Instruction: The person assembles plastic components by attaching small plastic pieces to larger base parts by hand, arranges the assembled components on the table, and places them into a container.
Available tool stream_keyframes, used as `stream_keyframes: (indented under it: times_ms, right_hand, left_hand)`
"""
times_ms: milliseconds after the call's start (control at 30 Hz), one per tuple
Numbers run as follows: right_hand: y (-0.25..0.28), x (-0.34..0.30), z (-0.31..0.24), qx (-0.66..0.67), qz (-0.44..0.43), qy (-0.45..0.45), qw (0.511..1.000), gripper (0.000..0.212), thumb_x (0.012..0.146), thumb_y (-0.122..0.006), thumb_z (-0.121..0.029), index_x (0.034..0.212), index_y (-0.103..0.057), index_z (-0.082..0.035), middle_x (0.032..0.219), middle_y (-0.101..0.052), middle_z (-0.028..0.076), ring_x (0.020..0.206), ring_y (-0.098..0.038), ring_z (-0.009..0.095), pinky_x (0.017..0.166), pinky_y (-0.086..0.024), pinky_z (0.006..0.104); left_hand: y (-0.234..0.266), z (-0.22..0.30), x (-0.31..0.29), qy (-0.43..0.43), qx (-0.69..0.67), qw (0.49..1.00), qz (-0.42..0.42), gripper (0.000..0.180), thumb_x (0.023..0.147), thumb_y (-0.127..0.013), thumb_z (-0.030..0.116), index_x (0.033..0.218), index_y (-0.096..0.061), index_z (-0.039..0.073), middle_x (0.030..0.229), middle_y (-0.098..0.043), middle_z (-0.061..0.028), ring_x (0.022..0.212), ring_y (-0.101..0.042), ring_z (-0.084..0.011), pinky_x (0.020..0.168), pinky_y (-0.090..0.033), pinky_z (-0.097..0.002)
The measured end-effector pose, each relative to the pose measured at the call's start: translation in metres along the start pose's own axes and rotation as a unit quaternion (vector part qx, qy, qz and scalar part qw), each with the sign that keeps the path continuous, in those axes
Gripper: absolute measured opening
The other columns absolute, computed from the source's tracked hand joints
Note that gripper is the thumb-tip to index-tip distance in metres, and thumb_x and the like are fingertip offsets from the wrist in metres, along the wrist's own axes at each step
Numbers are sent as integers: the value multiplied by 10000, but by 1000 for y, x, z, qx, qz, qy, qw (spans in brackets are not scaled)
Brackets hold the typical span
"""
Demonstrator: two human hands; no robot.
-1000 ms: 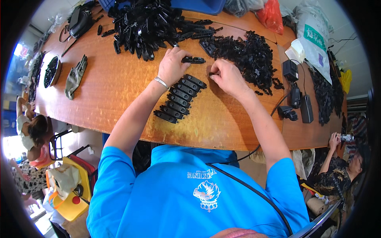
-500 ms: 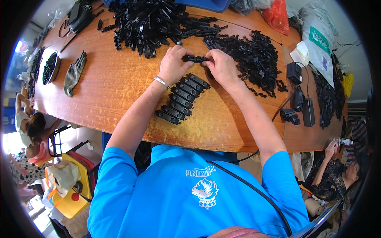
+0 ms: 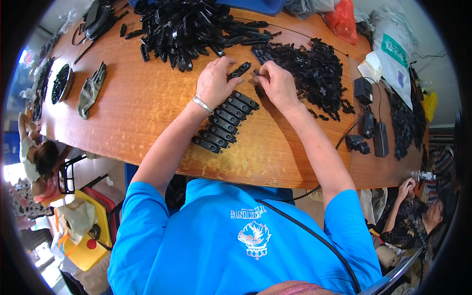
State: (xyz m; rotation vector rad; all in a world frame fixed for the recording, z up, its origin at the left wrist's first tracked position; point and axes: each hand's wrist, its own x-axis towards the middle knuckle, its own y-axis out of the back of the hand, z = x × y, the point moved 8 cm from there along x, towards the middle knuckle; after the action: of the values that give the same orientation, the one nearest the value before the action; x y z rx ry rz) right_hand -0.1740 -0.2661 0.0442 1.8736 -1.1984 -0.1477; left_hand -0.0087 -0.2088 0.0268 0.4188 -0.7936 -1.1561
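A long black plastic part is pinched in my left hand, its far end tilted up and to the right. Close by on the right, my right hand has its thumb and forefinger pressed together on a small black piece, apart from the long part. Below my hands, several similar black plastic parts lie side by side in a slanting row on the wooden table. A large heap of long black parts rises beyond my left hand. Small black pieces are piled to the right of my right hand.
On the left stand a bowl of black pieces and a grey glove. Black power adapters with cables lie at the right. A red plastic bag and a white sack sit at the far right. Other people are at both sides.
The long part, earlier held level between both hands, is now in my left hand alone and tilted. My right hand has come away from it with a small piece in its fingertips.
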Motion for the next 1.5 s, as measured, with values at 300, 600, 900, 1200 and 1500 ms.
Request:
stream_keyframes:
  times_ms: [300, 600, 900, 1200, 1500]
  right_hand:
    - [14, -14, -15, 9, 29, 80, 996, 199, 802, -790, -34, 880, -608, -20, 864, -642, 124, 777, -658, 326, 678, -528, 409]
    - [6, -19, -26, 12, 17, 84, 996, 161, 817, -771, -38, 889, -627, -31, 880, -648, 112, 789, -664, 316, 685, -529, 399]
    - [-30, -5, -44, 83, -14, 57, 995, 143, 799, -786, -74, 867, -666, -35, 859, -664, 110, 790, -669, 315, 695, -528, 406]
    - [-46, 2, -46, 31, -61, 113, 991, 98, 809, -761, -75, 855, -679, -48, 859, -662, 130, 838, -663, 345, 739, -526, 435]
    - [-47, 9, -38, 36, -173, 22, 984, 132, 804, -796, -178, 853, -742, -67, 862, -715, 143, 847, -696, 328, 754, -536, 417]
  left_hand:
    - [-14, 23, 15, -166, 114, 975, -97, 431, 853, -586, -61, 1210, -687, 159, 1024, -619, -94, 995, -640, -314, 834, -537, -425]
    - [3, 26, 17, -211, 220, 945, -116, 321, 812, -672, -1, 1096, -704, 147, 1046, -586, -71, 1072, -585, -272, 828, -564, -389]
    - [18, -15, -4, -101, 33, 989, -100, 260, 778, -792, 119, 1026, -718, 99, 1035, -624, -92, 1049, -611, -306, 919, -510, -408]
    - [17, -15, -13, -84, 22, 991, -101, 256, 761, -813, 148, 983, -715, 67, 1000, -642, -110, 965, -645, -312, 849, -529, -403]
    - [17, -28, -13, 9, -96, 984, -148, 219, 795, -791, 221, 922, -730, 53, 981, -686, -140, 928, -669, -335, 826, -539, -428]
